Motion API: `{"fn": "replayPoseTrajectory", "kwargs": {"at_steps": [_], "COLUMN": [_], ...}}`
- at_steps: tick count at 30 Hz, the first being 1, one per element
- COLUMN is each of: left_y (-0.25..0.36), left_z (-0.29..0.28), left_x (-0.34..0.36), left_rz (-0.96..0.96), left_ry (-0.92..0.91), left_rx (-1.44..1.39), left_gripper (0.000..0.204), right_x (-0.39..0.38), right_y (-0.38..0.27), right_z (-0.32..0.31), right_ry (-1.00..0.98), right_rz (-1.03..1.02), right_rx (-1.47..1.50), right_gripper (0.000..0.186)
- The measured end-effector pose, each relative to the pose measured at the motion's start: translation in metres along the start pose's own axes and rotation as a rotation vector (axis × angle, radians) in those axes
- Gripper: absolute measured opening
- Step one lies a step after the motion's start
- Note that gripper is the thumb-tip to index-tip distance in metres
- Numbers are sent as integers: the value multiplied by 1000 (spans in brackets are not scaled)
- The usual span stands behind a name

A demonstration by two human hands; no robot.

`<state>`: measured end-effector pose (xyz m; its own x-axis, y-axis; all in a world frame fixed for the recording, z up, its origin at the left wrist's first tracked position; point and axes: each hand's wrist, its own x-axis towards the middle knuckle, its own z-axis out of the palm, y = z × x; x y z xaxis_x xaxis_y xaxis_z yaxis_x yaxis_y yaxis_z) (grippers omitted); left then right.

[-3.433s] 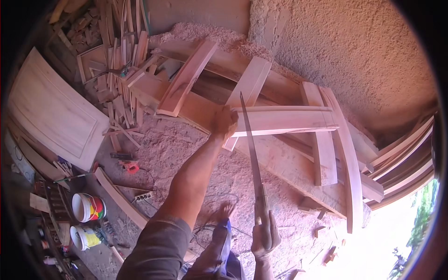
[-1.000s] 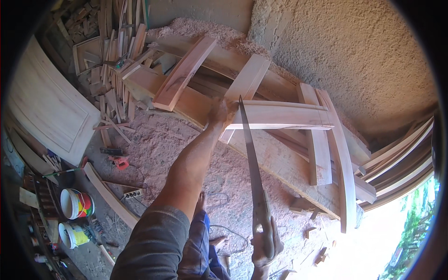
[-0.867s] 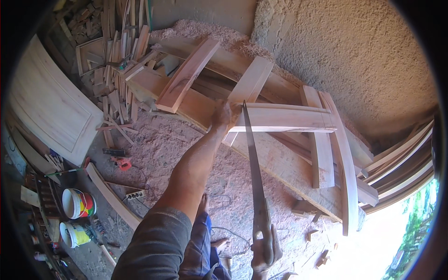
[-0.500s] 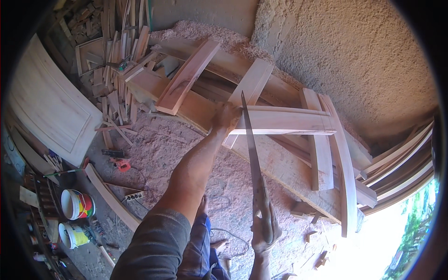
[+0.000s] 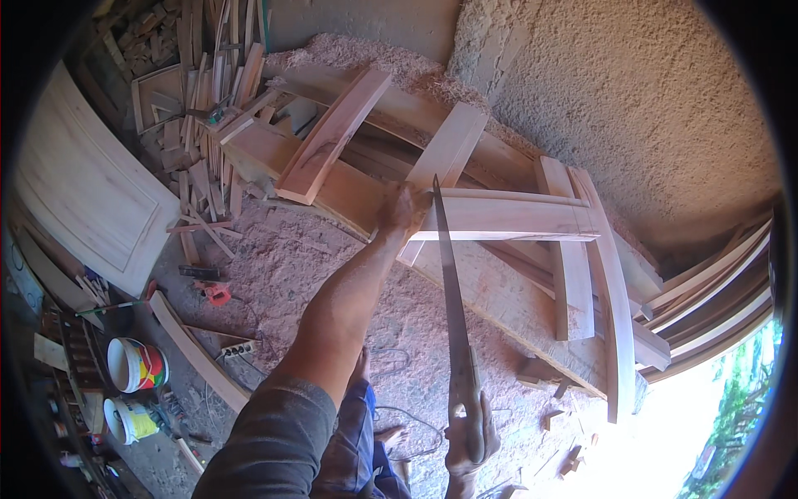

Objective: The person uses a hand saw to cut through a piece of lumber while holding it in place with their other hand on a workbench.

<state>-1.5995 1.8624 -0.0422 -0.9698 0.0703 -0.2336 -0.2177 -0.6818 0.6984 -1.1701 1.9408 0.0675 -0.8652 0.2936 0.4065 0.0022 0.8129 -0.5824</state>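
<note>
My left hand presses flat on the plank, right hand gripping the handsaw, blade running away from me, crossing the plank's long axis.

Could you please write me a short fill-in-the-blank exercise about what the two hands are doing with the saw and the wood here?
1. The right hand grips the handle of a ____.
2. The left hand presses on the pale wooden ____ being cut.
3. The floor under the timber is covered in ____.
4. Two paint ____ stand at the lower left.

Missing words: handsaw; board; sawdust; buckets
</note>
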Motion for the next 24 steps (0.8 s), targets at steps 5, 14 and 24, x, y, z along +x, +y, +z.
{"fn": "replayPoseTrajectory", "kwargs": {"at_steps": [5,14,24], "left_y": [-20,-8,-34], "left_z": [-80,-10,-20], "left_x": [72,4,22], "left_rz": [382,366,686], "left_ry": [-83,20,13], "left_rx": [734,1052,1555], "left_gripper": [32,35,15], "right_x": [75,-21,81], "right_y": [-1,3,13], "right_z": [55,-10,40], "right_ry": [-7,-45,-15], "right_rz": [-29,-23,47], "right_rx": [185,-20,140], "right_gripper": [48,49,52]}}
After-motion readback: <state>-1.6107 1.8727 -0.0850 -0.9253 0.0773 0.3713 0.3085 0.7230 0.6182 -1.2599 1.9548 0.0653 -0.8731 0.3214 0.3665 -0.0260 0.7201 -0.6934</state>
